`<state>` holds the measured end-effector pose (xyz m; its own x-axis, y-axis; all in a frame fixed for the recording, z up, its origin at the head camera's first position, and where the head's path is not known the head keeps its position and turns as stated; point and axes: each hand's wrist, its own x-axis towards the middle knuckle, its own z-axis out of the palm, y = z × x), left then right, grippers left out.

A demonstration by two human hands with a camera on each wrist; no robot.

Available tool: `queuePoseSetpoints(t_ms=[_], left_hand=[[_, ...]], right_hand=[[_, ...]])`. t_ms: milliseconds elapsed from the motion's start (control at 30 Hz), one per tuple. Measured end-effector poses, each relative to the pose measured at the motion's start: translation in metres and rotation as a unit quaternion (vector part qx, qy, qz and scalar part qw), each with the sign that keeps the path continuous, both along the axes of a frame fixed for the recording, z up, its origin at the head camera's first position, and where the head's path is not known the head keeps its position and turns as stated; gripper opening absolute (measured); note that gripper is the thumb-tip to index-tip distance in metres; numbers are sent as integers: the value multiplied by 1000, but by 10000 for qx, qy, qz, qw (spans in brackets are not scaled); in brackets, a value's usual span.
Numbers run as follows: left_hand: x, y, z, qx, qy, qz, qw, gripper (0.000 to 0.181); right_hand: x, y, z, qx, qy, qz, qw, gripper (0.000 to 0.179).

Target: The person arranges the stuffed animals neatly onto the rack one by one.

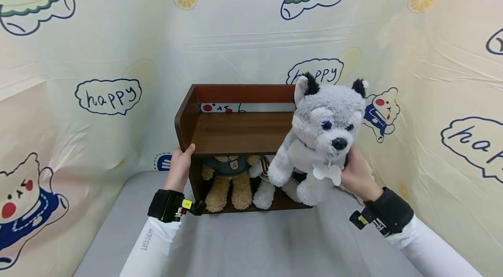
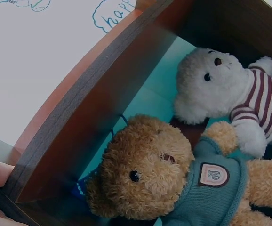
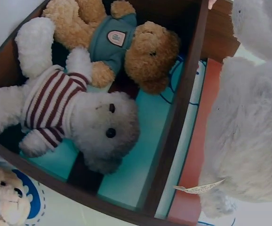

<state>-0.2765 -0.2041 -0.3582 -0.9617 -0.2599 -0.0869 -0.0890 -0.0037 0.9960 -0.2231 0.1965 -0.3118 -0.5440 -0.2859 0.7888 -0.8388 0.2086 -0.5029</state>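
My left hand grips the left side panel of a small brown wooden shelf, with the thumb at its front edge. In my right hand is a grey and white husky plush toy, held at its side in front of the shelf's right part. It has a white bone-shaped tag, and some of my fingers are hidden behind it. A brown teddy bear in a green sweater sits in the lower compartment. Beside it is a white teddy bear in a striped sweater, partly covered by the husky in the head view.
The shelf stands on a grey cloth-covered table. Outside the shelf's right side is a beige plush dog with a tag. Printed cloth walls surround the table. The shelf's top board bears nothing on its left part.
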Motion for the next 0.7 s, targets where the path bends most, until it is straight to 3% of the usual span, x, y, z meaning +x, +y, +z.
queuePoseSetpoints(t_ms=[200,500,600,700], left_hand=[[0,0,0,-15,2,-14,10000,56],[0,-1,1,-29,-71,-21,10000,55],[0,-1,1,-51,-73,-35,10000,54],[0,-1,1,-36,-79,-47,10000,55]], right_hand=[[-10,-10,10,-114,31,193,9997,84],[-31,-21,19,8,341,-250,9991,93],[-37,-26,24,121,218,-444,9987,95],[-43,-32,29,109,-49,-321,9994,97]])
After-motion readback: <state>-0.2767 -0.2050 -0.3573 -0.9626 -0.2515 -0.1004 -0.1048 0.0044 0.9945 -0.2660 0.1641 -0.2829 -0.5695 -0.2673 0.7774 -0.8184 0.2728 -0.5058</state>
